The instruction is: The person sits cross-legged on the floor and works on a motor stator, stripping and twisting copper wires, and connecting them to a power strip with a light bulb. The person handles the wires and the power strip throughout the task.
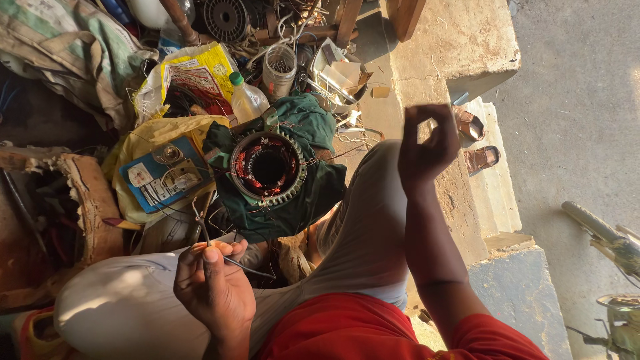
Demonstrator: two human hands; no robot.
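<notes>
While the person sits with knees spread, the motor stator [268, 168] rests on a green cloth [300, 200] between the legs, bore facing up, copper windings showing inside the toothed ring. Left hand [213, 283], at 7 o'clock from the stator, is closed in a pinch on a thin wire [203, 223] that runs up toward the ring; the pinch looks meant to keep the strand taut. Right hand [427, 150], at 3 o'clock and raised well clear, has thumb and forefinger touching in a loop, other fingers loose; whether it grips a fine strand cannot be told. A blue board with electrical parts [163, 179] lies at 9 o'clock, just beside the cloth. A plastic bottle [248, 100] and a clear jar [279, 70] stand at 12 o'clock, within reach. Sandals [475, 141] sit on the concrete step [460, 40].
</notes>
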